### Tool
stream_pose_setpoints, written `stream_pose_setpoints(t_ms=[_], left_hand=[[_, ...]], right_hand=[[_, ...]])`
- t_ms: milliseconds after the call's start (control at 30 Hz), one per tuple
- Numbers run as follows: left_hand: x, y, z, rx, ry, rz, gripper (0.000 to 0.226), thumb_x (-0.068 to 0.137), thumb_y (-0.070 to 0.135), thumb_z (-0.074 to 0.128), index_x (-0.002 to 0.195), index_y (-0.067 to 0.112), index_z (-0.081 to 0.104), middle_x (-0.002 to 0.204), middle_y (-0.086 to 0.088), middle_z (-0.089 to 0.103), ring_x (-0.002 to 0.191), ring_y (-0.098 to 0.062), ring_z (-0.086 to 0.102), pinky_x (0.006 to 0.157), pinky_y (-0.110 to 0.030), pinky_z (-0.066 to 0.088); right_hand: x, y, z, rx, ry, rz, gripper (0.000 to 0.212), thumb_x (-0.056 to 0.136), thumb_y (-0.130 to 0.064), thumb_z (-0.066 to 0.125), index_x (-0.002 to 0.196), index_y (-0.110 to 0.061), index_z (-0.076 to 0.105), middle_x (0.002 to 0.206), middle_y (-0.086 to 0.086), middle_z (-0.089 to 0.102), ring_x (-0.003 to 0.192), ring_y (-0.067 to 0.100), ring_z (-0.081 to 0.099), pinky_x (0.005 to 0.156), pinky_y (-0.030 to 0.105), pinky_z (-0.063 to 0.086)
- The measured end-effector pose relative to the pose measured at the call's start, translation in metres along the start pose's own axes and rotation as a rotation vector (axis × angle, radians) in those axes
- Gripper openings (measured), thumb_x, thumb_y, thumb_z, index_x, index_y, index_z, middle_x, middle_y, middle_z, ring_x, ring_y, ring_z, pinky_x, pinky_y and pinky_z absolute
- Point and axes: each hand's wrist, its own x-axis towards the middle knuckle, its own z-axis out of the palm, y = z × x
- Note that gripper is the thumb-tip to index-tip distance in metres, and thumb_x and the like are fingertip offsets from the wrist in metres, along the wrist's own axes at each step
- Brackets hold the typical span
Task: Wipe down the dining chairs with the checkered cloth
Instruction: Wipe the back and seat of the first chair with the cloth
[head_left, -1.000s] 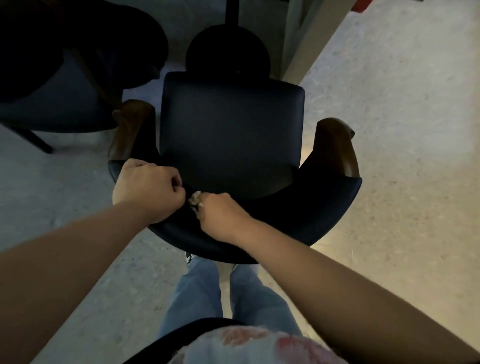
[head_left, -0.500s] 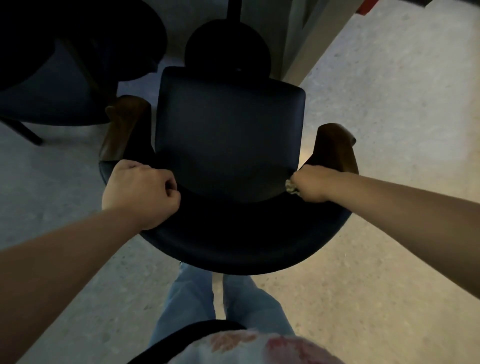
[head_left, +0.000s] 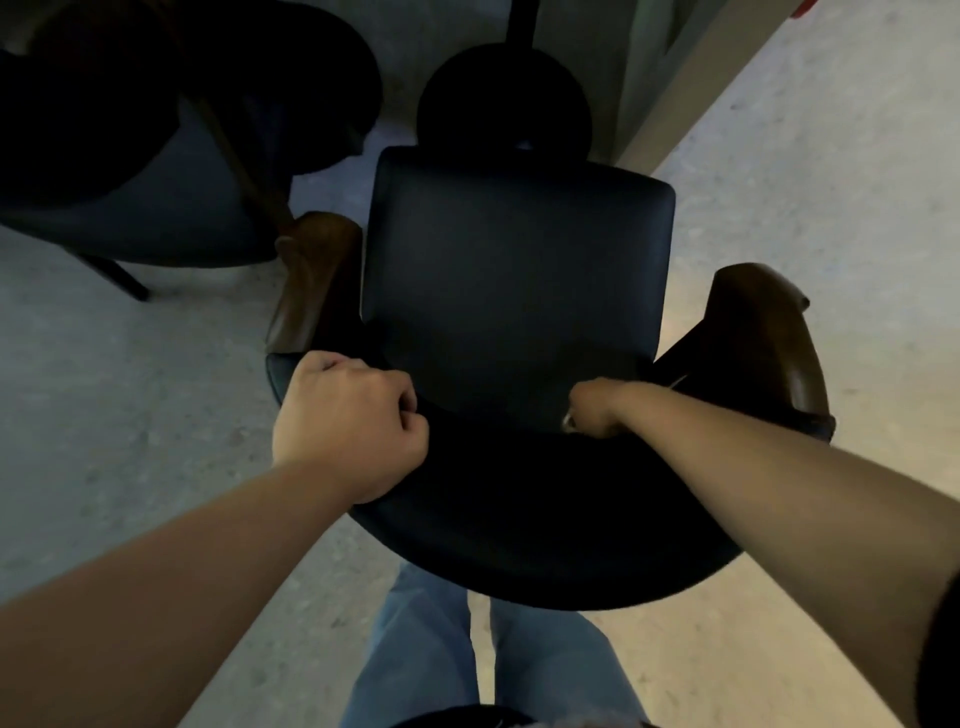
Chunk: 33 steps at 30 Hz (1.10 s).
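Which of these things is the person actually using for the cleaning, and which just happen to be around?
In use:
- dark chair, gripped at its backrest by the left hand
- cloth, barely visible in the right hand

Just around:
- second chair, upper left
- round black base beyond the seat
- speckled floor

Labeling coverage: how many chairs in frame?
2. One chair sits centre, directly below the camera, with both hands at its backrest. A second chair is upper left, partly cropped and in shadow. Others may lie outside the view.
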Motion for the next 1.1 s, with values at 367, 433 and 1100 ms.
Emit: stream_pose_setpoints(t_ms=[367, 433, 1100], left_hand=[[0.0, 0.0, -0.001, 0.0, -0.005, -0.01, 0.026, 0.079, 0.046, 0.043, 0.081, 0.035, 0.066, 0.068, 0.012, 0.061, 0.078, -0.008, 0.059, 0.093, -0.029, 0.032], [0.0, 0.0, -0.001, -0.003, 0.003, -0.006, 0.023, 0.079, 0.045, 0.046, 0.079, 0.034, 0.067, 0.067, 0.012, 0.06, 0.077, -0.008, 0.059, 0.092, -0.029, 0.032], [-0.001, -0.001, 0.0, -0.021, 0.018, 0.007, 0.024, 0.08, 0.043, 0.042, 0.075, 0.034, 0.063, 0.058, 0.013, 0.054, 0.07, -0.008, 0.056, 0.093, -0.03, 0.033]], right_hand=[[0.009, -0.129, 0.0, 0.69, 0.226, -0.239, 0.027, 0.096, -0.019, 0.043, 0.109, -0.006, 0.063, 0.112, 0.017, 0.064, 0.101, 0.032, 0.061, 0.078, 0.034, 0.046], [0.001, -0.13, 0.003, 0.658, 0.293, -0.312, 0.027, 0.098, -0.018, 0.041, 0.111, -0.007, 0.062, 0.113, 0.018, 0.063, 0.105, 0.034, 0.06, 0.084, 0.037, 0.046], [-0.082, 0.054, -0.008, -0.159, 0.313, -0.021, 0.013, 0.09, -0.014, 0.048, 0.096, -0.014, 0.059, 0.101, 0.012, 0.063, 0.076, 0.024, 0.057, 0.067, 0.03, 0.046]])
